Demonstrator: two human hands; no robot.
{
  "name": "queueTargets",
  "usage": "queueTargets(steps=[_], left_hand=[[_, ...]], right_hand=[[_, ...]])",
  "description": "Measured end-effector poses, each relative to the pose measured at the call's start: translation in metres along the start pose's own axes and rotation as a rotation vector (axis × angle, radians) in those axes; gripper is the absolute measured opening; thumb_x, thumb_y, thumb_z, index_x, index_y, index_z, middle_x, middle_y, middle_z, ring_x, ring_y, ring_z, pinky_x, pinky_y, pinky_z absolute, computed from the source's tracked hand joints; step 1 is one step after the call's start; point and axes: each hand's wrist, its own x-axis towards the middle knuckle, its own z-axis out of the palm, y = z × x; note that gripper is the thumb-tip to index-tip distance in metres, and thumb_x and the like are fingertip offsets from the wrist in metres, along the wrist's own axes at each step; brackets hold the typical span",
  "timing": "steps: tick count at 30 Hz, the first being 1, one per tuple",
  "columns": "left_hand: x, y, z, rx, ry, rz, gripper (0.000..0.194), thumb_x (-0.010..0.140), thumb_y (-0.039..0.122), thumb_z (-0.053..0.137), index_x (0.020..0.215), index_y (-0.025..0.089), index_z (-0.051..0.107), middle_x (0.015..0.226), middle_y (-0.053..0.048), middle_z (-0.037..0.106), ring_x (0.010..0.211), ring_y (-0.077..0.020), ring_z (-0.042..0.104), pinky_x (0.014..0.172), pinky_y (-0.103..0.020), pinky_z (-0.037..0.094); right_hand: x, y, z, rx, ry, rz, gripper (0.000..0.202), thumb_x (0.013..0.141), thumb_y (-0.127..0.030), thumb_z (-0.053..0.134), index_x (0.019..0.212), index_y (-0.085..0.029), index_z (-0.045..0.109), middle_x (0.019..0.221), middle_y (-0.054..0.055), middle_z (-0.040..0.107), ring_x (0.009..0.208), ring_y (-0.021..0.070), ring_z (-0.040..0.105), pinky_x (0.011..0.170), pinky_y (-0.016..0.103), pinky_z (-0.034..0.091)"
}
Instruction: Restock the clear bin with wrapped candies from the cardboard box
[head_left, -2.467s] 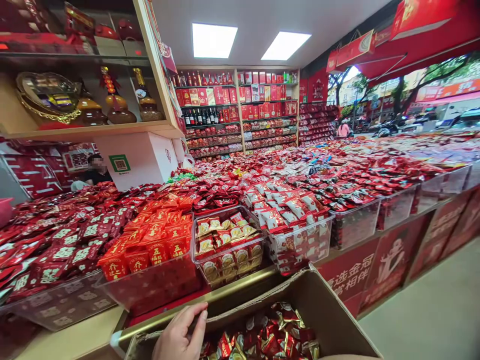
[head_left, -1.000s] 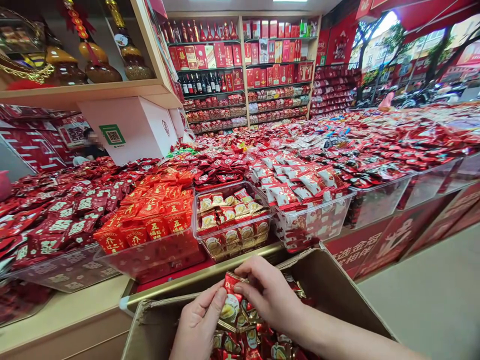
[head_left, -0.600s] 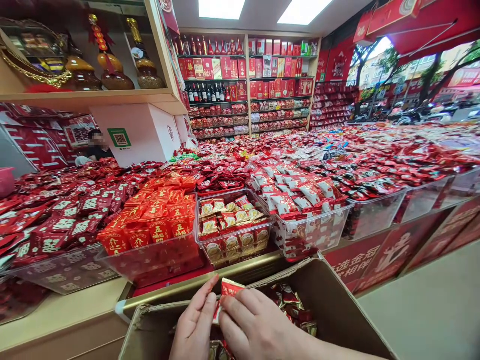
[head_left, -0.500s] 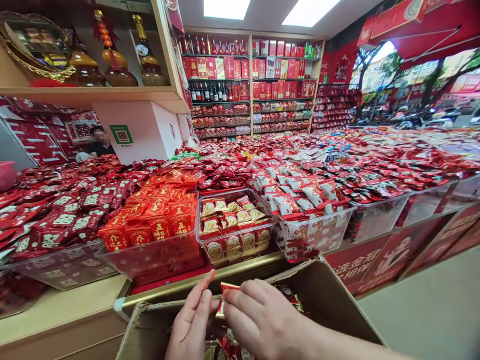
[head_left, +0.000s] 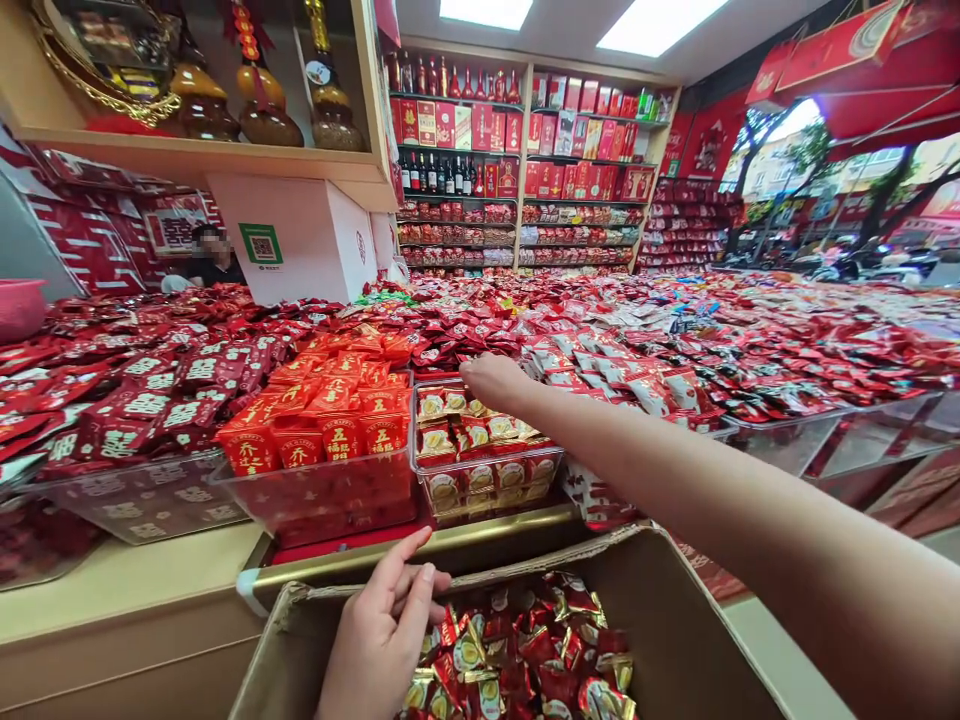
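My left hand (head_left: 390, 625) hovers over the left part of an open cardboard box (head_left: 675, 590), its fingers apart and nothing visible in it. Inside the box lies a loose heap of red and gold wrapped candies (head_left: 517, 650). My right hand (head_left: 495, 382) reaches to the back of a clear plastic bin (head_left: 487, 465), where similar candies stand in rows. Its fingers point down and are bent; their tips and anything between them are hidden.
Left of the bin is a bin of orange-red packets (head_left: 322, 420); white and red packets (head_left: 630, 375) fill one on the right. A gold-edged counter (head_left: 450, 543) runs behind the box. A person (head_left: 214, 258) sits at the far left, below a shelf.
My right hand has moved from the box, where it held a red candy by my left hand, forward to the back of the bin. The view has shifted slightly.
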Motion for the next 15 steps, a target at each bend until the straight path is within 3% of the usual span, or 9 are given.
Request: queueTargets(steps=[7,10,15], left_hand=[[-0.004,0.007,0.004,-0.022,0.093,0.051,0.036,0.075,0.035,0.048,0.107,0.019,0.053,0.068,-0.001,0.068,0.049,-0.0147,0.062,0.051,-0.025,0.05],[-0.005,0.007,0.005,-0.047,0.154,0.064,0.035,0.074,0.035,0.049,0.104,0.02,0.055,0.065,0.0,0.067,0.045,-0.014,0.061,0.048,-0.025,0.05],[-0.005,0.007,0.005,-0.061,0.146,0.061,0.032,0.073,0.034,0.049,0.101,0.02,0.057,0.064,0.0,0.067,0.045,-0.0137,0.061,0.047,-0.024,0.049]], right_hand=[[0.005,-0.003,0.027,-0.023,-0.098,-0.04,0.025,0.076,-0.01,0.04,0.092,-0.01,0.059,0.091,0.016,0.062,0.088,0.0243,0.056,0.071,0.032,0.041],[0.008,0.001,0.031,-0.029,-0.164,-0.095,0.023,0.071,-0.016,0.051,0.091,-0.009,0.061,0.092,0.016,0.062,0.086,0.0224,0.057,0.07,0.028,0.041],[0.014,0.004,0.03,-0.051,-0.253,-0.162,0.028,0.06,-0.023,0.064,0.084,-0.008,0.064,0.084,0.013,0.064,0.079,0.0211,0.057,0.065,0.025,0.04]])
